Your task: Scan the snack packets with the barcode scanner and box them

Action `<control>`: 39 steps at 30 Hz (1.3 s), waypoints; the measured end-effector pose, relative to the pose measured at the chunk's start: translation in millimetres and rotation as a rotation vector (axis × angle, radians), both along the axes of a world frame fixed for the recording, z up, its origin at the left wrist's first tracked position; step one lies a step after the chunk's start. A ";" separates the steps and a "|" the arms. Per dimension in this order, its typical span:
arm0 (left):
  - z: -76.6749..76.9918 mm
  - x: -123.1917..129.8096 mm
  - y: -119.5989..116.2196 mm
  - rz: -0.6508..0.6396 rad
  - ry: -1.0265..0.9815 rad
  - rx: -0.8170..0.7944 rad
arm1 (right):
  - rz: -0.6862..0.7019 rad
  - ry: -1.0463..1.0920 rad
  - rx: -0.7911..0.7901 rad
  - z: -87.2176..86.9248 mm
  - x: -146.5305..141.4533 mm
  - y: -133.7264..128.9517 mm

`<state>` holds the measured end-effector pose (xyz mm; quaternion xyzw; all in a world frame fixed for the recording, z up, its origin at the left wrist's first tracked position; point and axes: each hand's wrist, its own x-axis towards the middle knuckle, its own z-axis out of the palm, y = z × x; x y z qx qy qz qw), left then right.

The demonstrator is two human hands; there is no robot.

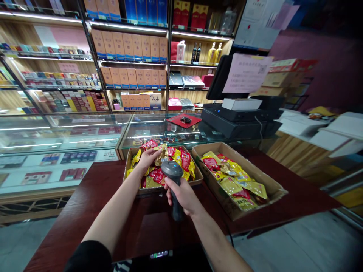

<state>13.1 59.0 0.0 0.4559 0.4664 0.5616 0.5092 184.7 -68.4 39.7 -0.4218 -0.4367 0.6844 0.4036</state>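
Note:
My right hand (181, 196) is wrapped round the handle of a dark grey barcode scanner (172, 170), held upright with its head toward the left box. Over that cardboard box (200, 179), my left hand (148, 159) pinches a gold snack packet (161, 155) by its edge. Red and yellow snack packets (185, 160) fill the box beneath. To the right stands a second cardboard box (232, 209), holding more gold, yellow and red packets (229, 187). The scanner's head sits just in front of the pinched packet and overlaps it slightly in view.
Both boxes rest on a dark red table (93, 196). Behind it runs a glass display counter (85, 145) with a mouse (185, 119) on a red mat. A monitor (219, 79) and a black cash drawer (227, 121) stand at right. Stocked shelves (127, 62) line the wall.

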 end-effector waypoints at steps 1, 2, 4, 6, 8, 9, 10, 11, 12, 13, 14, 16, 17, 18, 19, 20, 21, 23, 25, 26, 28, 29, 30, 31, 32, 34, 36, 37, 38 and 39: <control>-1.2 -0.3 1.1 0.007 0.010 -0.001 | 0.001 -0.001 -0.002 0.3 0.1 -0.1; -2.6 -0.6 2.3 0.019 0.024 -0.004 | 0.002 0.000 -0.001 0.5 0.3 -0.1; -5.1 -0.9 4.4 0.047 0.049 -0.013 | 0.002 0.001 -0.001 0.9 0.4 -0.4; -6.3 -1.0 5.2 0.060 0.051 -0.025 | 0.001 -0.005 -0.006 1.4 0.4 -1.4; -5.5 -0.9 4.2 0.038 0.032 -0.019 | 0.001 -0.011 -0.009 1.2 0.2 -2.6; -4.5 -0.8 3.1 0.024 0.023 -0.009 | -0.001 -0.011 -0.008 0.6 0.1 -2.7; -3.4 -0.8 1.9 0.010 0.019 0.004 | -0.002 -0.005 -0.007 -0.4 0.0 -2.1; -2.3 -0.8 0.7 0.001 0.017 0.015 | -0.002 0.010 -0.004 -1.6 0.1 -0.1; -1.4 -0.8 -0.3 -0.004 0.017 0.021 | -0.005 0.037 0.002 -3.0 0.3 3.6; -0.8 -0.9 -1.0 -0.006 0.015 0.019 | -0.018 0.071 0.014 -4.3 0.7 9.5; -0.5 -0.9 -1.4 -0.008 0.012 0.008 | -0.039 0.102 0.030 -5.1 1.4 17.8; -0.7 -1.0 -1.0 -0.017 0.003 -0.016 | -0.108 0.134 0.066 -4.2 3.9 41.2; -1.1 -1.0 -0.4 -0.022 -0.001 -0.029 | -0.136 0.107 0.070 -2.1 5.6 55.5; -1.4 -1.1 0.3 -0.025 -0.007 -0.042 | -0.133 0.082 0.057 1.1 7.5 70.6; -1.8 -1.2 1.0 -0.026 -0.015 -0.055 | -0.104 0.077 0.028 5.1 9.5 85.7; -2.1 -1.5 1.8 -0.022 -0.025 -0.067 | -0.054 0.082 -0.032 9.7 11.6 100.2; -2.3 -1.8 2.4 -0.014 -0.034 -0.076 | 0.012 0.092 -0.106 14.2 13.5 113.5; -2.4 -2.7 3.2 0.009 -0.052 -0.086 | 0.109 0.137 -0.215 21.1 16.6 135.1; -2.3 -3.4 3.5 0.018 -0.061 -0.093 | 0.153 0.185 -0.292 22.6 18.3 150.4; -2.2 -3.7 3.7 0.014 -0.064 -0.093 | 0.175 0.209 -0.322 21.0 18.6 156.3; -1.8 -3.7 4.1 0.006 -0.071 -0.090 | 0.234 0.255 -0.363 14.3 18.1 166.0; -1.6 -3.7 4.4 0.013 -0.078 -0.085 | 0.265 0.275 -0.376 10.0 17.4 170.2; -1.3 -3.6 4.8 0.028 -0.089 -0.081 | 0.290 0.294 -0.382 5.5 16.4 174.0; -1.2 -3.5 5.2 0.047 -0.105 -0.081 | 0.307 0.310 -0.384 1.3 15.3 177.4; -1.0 -3.4 5.4 0.069 -0.121 -0.085 | 0.317 0.325 -0.383 -2.3 14.3 180.3; -0.4 -3.1 5.1 0.108 -0.136 -0.097 | 0.332 0.353 -0.383 -7.1 13.5 184.1; 1.5 -1.5 3.9 0.125 -0.097 -0.113 | 0.343 0.368 -0.386 -8.2 16.2 185.6; 3.4 0.2 3.4 0.124 -0.065 -0.121 | 0.347 0.368 -0.387 -7.5 19.4 185.7; 6.2 3.0 3.3 0.114 -0.034 -0.127 | 0.346 0.363 -0.386 -6.0 24.0 185.6; 10.0 7.0 4.0 0.092 -0.009 -0.134 | 0.340 0.353 -0.381 -3.9 30.1 185.5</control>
